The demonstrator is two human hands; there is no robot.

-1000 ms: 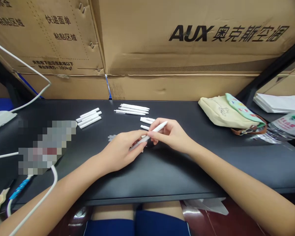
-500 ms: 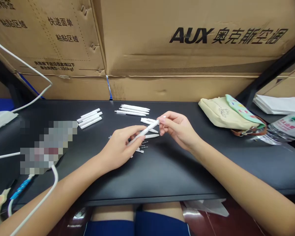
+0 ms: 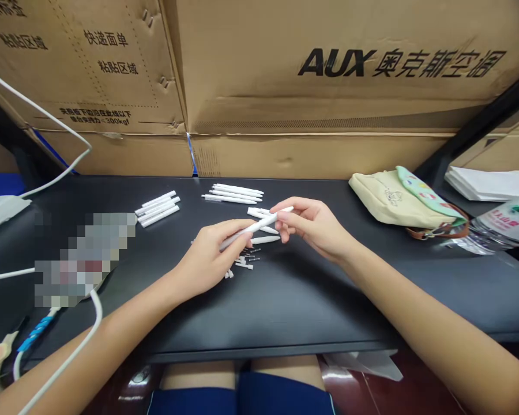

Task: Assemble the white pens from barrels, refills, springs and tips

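A white pen point(image 3: 259, 225) is held between both hands, its pointed tip up to the right. My left hand point(image 3: 214, 253) pinches the lower part, and my right hand point(image 3: 307, 225) grips it near the tip. Behind and below the pen lie loose white pen parts point(image 3: 266, 239), partly covered by my fingers. Small white pieces point(image 3: 244, 266) and thin dark-tipped pieces lie by my left fingertips. Several white pens point(image 3: 233, 193) rest in a group farther back. To their left is a group of white tubes point(image 3: 158, 208).
A cream pouch point(image 3: 398, 199) sits at the right, beside a plastic bottle point(image 3: 508, 222) and white papers point(image 3: 488, 183). Cardboard boxes point(image 3: 311, 115) stand behind the black table point(image 3: 277, 323). A white cable point(image 3: 80, 349) crosses over my left forearm; a blurred, pixelated item lies at the left.
The held pen has turned to a flatter angle, and its pointed end now shows past my right fingers. My right hand has shifted slightly left. More small pieces show below my left fingers.
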